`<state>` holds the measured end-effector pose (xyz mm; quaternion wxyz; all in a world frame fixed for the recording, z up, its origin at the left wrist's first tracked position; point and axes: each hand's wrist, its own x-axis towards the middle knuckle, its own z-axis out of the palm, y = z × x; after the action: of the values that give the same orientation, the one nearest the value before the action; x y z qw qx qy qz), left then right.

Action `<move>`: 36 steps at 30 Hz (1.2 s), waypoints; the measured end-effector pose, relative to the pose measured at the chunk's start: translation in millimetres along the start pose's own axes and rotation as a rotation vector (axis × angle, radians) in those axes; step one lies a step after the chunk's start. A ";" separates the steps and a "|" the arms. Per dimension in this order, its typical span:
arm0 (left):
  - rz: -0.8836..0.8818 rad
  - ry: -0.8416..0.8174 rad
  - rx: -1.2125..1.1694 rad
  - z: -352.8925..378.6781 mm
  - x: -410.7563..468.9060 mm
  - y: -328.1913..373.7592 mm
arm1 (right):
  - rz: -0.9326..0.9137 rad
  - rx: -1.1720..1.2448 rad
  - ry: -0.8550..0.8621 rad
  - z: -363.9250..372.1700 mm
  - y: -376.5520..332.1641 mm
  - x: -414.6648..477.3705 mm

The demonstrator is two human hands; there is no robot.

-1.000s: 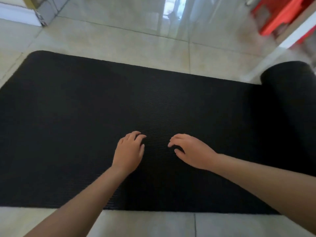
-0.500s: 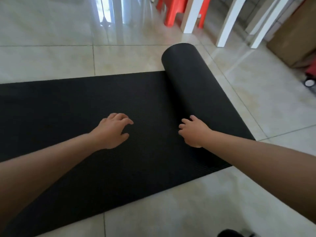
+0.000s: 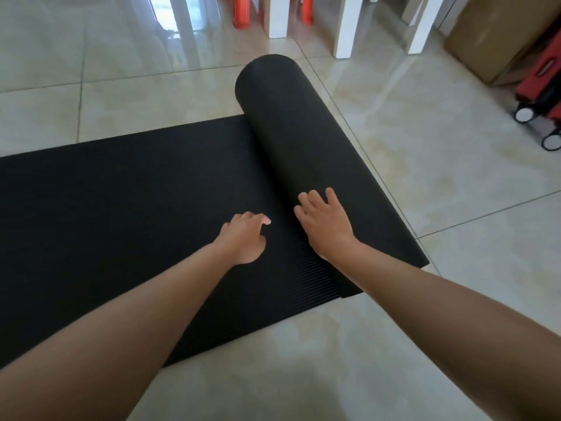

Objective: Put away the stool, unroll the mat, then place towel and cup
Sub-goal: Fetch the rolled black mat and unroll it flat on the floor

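Observation:
A black ribbed mat (image 3: 115, 214) lies partly unrolled on the tiled floor, its flat part stretching off to the left. The part still rolled up (image 3: 291, 123) forms a thick black cylinder running from the near right to the far middle. My right hand (image 3: 326, 223) rests flat on the near end of the roll, fingers spread. My left hand (image 3: 246, 237) presses on the flat mat just left of the roll, fingers bent. A red plastic stool (image 3: 243, 10) stands at the far edge. No towel or cup is in view.
White table legs (image 3: 344, 25) stand on the floor beyond the roll. A brown cardboard box (image 3: 491, 34) and a red wheeled cart (image 3: 543, 86) sit at the far right. Glossy beige tiles surround the mat.
The view has swung right from the flat mat to the roll. My right hand has moved from the flat mat onto the roll; my left hand has followed to just beside it.

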<state>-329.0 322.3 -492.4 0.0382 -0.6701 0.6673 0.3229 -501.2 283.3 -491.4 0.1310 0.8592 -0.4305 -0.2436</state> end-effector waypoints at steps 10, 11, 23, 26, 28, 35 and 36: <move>0.098 -0.060 0.072 -16.0 24.4 69.8 | -0.036 0.017 -0.212 30.3 32.1 7.7; 0.102 -0.087 0.022 -22.9 22.7 69.4 | -0.025 0.014 -0.247 33.1 33.3 9.2; 0.216 -0.140 -0.057 -43.8 84.8 86.8 | 0.177 -0.102 -0.341 40.5 95.0 4.6; 0.255 -0.077 -0.106 -37.5 85.8 105.7 | 0.285 -0.022 -0.369 42.6 108.1 -9.0; 0.261 -0.110 -0.050 -23.6 83.7 114.2 | 0.349 0.090 -0.364 52.3 110.6 -18.7; 0.232 -0.185 0.008 20.3 98.2 131.3 | 0.409 0.249 -0.299 90.6 139.1 -40.1; 0.241 -0.188 0.008 25.0 96.3 131.8 | 0.436 0.252 -0.288 95.0 142.5 -40.6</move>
<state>-469.2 236.6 -508.7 0.0642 -0.5517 0.7378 0.3836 -668.8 229.7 -497.5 0.0099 0.7123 -0.6462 -0.2738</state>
